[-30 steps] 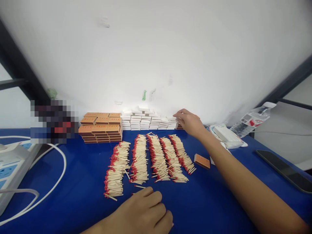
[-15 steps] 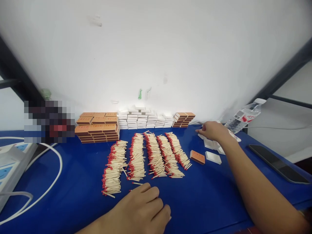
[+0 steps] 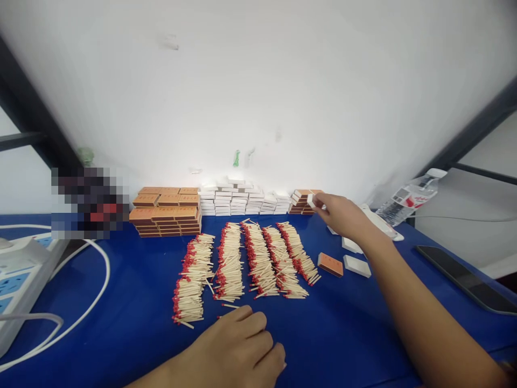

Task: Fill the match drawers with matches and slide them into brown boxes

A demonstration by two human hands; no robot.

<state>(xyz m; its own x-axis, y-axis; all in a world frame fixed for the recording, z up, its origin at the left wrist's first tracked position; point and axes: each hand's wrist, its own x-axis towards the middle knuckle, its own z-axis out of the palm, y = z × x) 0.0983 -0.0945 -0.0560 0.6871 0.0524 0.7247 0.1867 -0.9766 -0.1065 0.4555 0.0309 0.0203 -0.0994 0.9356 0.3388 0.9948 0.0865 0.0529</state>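
Observation:
My right hand (image 3: 337, 213) reaches to the back right, fingers pinched on a small white matchbox tray (image 3: 311, 201). The tray is held up in front of a short stack of orange matchboxes (image 3: 299, 202). My left hand (image 3: 246, 345) rests knuckles up at the front of the table with curled fingers; anything under them is hidden. Several rows of red-tipped matches (image 3: 259, 264) lie just beyond it. Right of the rows lie a single orange matchbox (image 3: 330, 264) and a white tray (image 3: 357, 266). More white trays (image 3: 350, 245) lie partly under my right forearm.
Orange matchboxes (image 3: 165, 213) are stacked at the back left, beside stacked white trays (image 3: 238, 200) along the wall. A leaning plastic bottle (image 3: 410, 199) and a phone (image 3: 464, 277) are on the right. A power strip (image 3: 24, 280) with white cables sits on the left.
My right hand has moved left from the loose white trays, and a white tray now shows in its fingers. My left hand has stayed in place; the view has shifted slightly.

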